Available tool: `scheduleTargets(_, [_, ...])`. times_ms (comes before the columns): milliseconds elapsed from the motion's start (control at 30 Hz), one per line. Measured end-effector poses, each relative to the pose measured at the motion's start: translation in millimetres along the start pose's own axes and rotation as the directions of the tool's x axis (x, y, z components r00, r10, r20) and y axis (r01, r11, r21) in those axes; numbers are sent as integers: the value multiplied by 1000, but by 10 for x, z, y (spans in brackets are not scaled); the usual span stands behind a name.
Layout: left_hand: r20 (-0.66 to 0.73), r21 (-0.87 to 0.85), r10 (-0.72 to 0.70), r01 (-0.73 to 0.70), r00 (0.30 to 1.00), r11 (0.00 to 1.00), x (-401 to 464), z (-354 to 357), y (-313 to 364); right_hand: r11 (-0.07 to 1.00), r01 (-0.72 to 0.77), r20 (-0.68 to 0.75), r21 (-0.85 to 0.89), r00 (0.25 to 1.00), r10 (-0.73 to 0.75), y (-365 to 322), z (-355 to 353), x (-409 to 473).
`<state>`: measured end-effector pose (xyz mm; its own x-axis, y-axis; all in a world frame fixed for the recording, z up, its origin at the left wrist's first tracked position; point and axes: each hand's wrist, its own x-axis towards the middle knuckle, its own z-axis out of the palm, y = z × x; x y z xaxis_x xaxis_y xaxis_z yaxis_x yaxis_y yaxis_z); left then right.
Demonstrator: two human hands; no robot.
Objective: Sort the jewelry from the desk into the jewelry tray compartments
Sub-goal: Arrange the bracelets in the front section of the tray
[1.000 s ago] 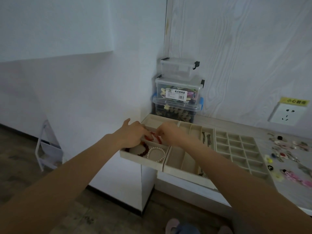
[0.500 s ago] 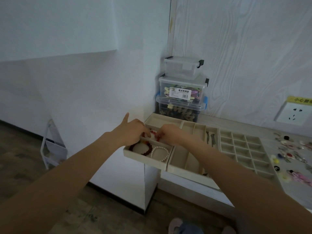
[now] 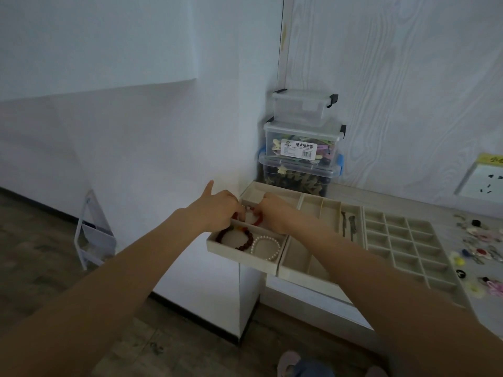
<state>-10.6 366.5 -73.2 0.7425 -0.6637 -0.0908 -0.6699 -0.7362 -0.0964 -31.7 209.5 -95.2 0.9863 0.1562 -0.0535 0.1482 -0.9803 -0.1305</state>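
At tabletop's left end, over the middle cell of the left tray (image 3: 217, 247): both grips are working one red bracelet (image 3: 254, 217). Left hand (image 3: 217, 210) has fingers curled down onto its left side, thumb sticking up free. Right hand (image 3: 273, 213) is curled onto its right side. Fingertips are hidden behind the knuckles, so exact pinch can't be confirmed; both look clamped on the bracelet. Probable reason for two hands: spreading the loop so it lies flat and round inside the cell rather than bunched.

Near cell of that tray holds a dark bracelet (image 3: 238, 242) and a pearl bracelet (image 3: 266, 247), side by side, touching or nearly so. Both lie flat as open rings, which suggests the left tray is the bracelet tray. Far cell looks bare.

That tray overhangs the tabletop's left-front corner, so pressing down hard on it risks tipping.

Next tray (image 3: 296, 263) to the right has long slots; thin dark pieces (image 3: 348, 223) lie in its right slot, type too small to tell. Grid tray (image 3: 408, 246) beyond shows nothing in its small cells, likely for small pieces.

Loose jewelry (image 3: 479, 240) is scattered along the tabletop's right edge, well apart from the hands, unsorted. Judgement: task is early, most pieces remain.

Stacked boxes (image 3: 302, 148) sit at the back-left corner, out of the way.
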Motion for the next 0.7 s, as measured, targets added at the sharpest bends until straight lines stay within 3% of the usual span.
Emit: scheduleTargets(700, [-15,-87,-35,33,999,996,16,46,34,1000,6,16,-3,1000,-6,-26,-63,-113])
